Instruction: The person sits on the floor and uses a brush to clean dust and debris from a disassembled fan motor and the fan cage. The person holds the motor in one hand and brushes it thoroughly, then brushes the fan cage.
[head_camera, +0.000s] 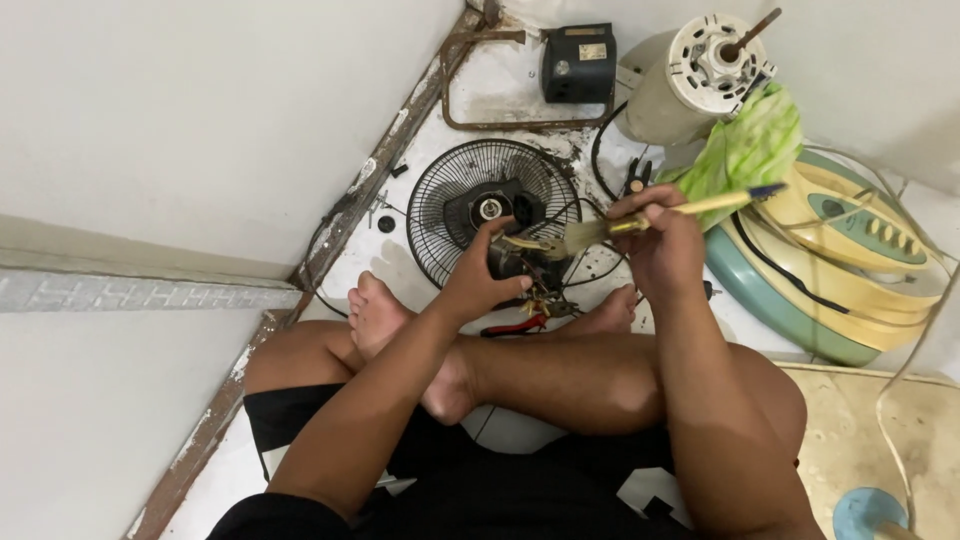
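Note:
I sit cross-legged on a white floor. My left hand (480, 275) grips a small dark fan motor (515, 258) with loose wires, held just above my feet. My right hand (660, 235) holds a paintbrush (665, 212) with a yellow handle and blue tip; its pale bristles touch the top of the motor. A black round fan grille (480, 205) with another motor at its middle lies on the floor just beyond my hands.
Red-handled pliers (515, 326) lie by my feet. A cream and teal fan base (840, 270) with buttons sits at right, a green cloth (750, 150) and a white motor (690, 80) behind it. A rusty metal frame (500, 120) and black box (578, 62) stand at the back wall.

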